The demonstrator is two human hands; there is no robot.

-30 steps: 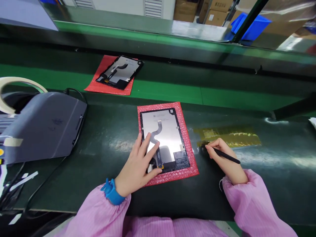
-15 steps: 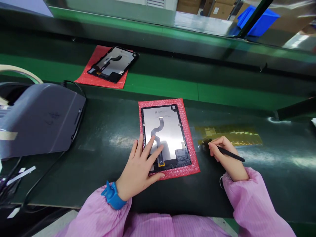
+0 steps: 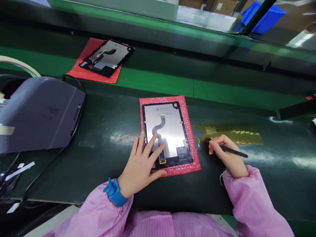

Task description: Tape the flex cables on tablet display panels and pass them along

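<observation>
My left hand (image 3: 139, 168) lies with fingers spread over the lower left of a tablet screen assembly (image 3: 171, 130), its silvery back facing up. Two fingertips rest by the grey flex cable (image 3: 159, 126) that curves down the panel. Under the assembly is a red bubble-wrap bag (image 3: 194, 153). To the right, my right hand (image 3: 228, 154) pinches slim black tweezers (image 3: 234, 151). Their tip is at the left end of the amber tape strips (image 3: 247, 136) stuck on the dark bench; whether it grips any tape is too small to tell.
A second screen assembly (image 3: 111, 61) lies on another red bag (image 3: 85, 52) on the green ledge behind. A grey machine (image 3: 46, 115) with cables stands on the left. A blue bin (image 3: 265, 16) and cardboard boxes (image 3: 223, 7) are beyond the bench.
The view has shifted slightly. My right hand and the tweezers remain at the left end of the amber tape, turned a little. My left hand stays on the screen assembly.
</observation>
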